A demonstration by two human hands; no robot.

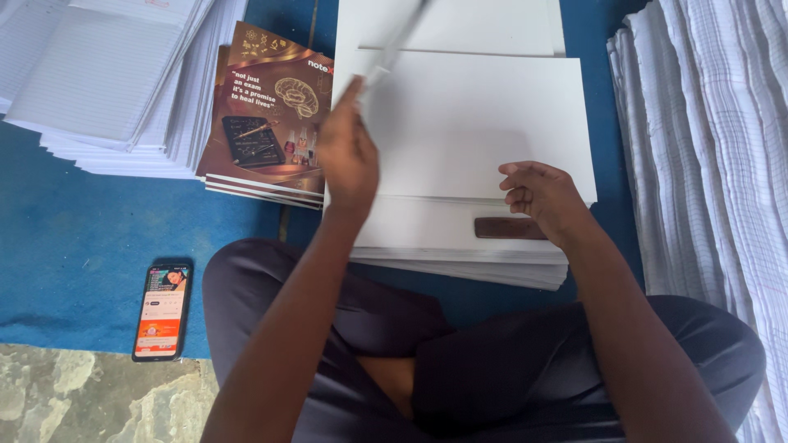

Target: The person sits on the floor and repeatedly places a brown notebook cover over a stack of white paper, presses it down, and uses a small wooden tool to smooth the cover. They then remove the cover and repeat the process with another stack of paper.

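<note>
My left hand (346, 152) is raised over the left side of a stack of white sheets (460, 123) and pinches a blurred white sheet (394, 45) that stands on edge and slants up to the top. My right hand (538, 197) rests with loosely curled fingers on the right part of the top sheet. Just below that hand a dark brown wooden block (507, 228) lies on the stack. I sit cross-legged in dark trousers (460, 361) right behind the stack.
A pile of brown printed covers (271, 115) lies left of the white stack. Stacks of ruled paper sit at the top left (107, 74) and along the right (706, 148). A phone with a lit screen (162, 312) lies on the blue mat (74, 238).
</note>
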